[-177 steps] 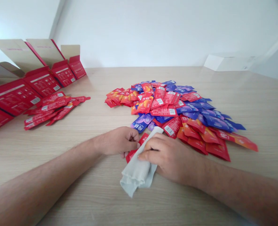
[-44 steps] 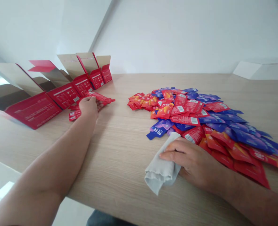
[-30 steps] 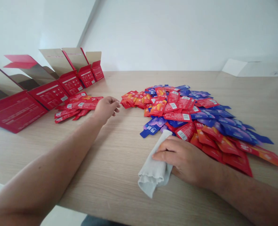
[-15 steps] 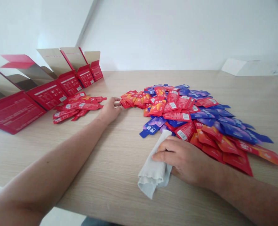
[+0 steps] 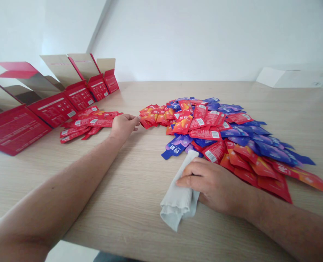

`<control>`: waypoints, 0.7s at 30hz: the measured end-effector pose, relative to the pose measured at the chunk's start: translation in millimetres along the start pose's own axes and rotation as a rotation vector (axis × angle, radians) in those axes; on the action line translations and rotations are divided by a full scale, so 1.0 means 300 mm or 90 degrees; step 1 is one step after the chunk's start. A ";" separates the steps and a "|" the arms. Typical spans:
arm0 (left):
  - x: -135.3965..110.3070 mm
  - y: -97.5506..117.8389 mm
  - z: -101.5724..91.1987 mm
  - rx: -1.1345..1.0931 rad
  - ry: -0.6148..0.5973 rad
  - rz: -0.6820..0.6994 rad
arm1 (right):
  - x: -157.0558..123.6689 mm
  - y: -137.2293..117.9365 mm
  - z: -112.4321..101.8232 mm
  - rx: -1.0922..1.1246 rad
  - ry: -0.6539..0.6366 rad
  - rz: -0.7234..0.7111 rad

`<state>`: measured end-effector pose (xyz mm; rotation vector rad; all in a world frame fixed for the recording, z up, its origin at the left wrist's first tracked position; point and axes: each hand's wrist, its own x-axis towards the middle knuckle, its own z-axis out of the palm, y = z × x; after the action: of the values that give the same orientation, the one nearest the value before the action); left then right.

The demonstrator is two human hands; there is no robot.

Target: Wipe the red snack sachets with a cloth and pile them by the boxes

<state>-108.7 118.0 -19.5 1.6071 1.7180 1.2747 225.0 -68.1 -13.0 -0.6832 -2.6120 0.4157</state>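
Red sachet (image 5: 147, 123) at left fingers (image 5: 136, 120) (perhaps touching)

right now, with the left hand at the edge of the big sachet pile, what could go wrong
The large sachet pile is all overlapping packs, so if the left hand tugs at its left end, others might slide too. The white cloth in the right hand reaches the pile's near edge, so shifting it could nudge packs there. The smaller red pile lies close beside the left hand, so a careless sweep might scatter it.
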 end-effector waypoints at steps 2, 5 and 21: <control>0.002 0.002 -0.008 0.014 0.025 -0.003 | 0.001 -0.001 -0.004 -0.001 -0.001 -0.002; 0.000 0.005 -0.015 0.144 0.011 -0.005 | 0.001 -0.005 -0.010 -0.005 -0.005 -0.006; -0.041 0.059 -0.021 0.105 -0.173 -0.125 | 0.006 -0.002 0.002 -0.014 -0.011 -0.014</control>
<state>-102.3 102.4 -4.7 1.5710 1.7916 0.8009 223.2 -67.9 -12.6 -0.6606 -2.6412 0.3892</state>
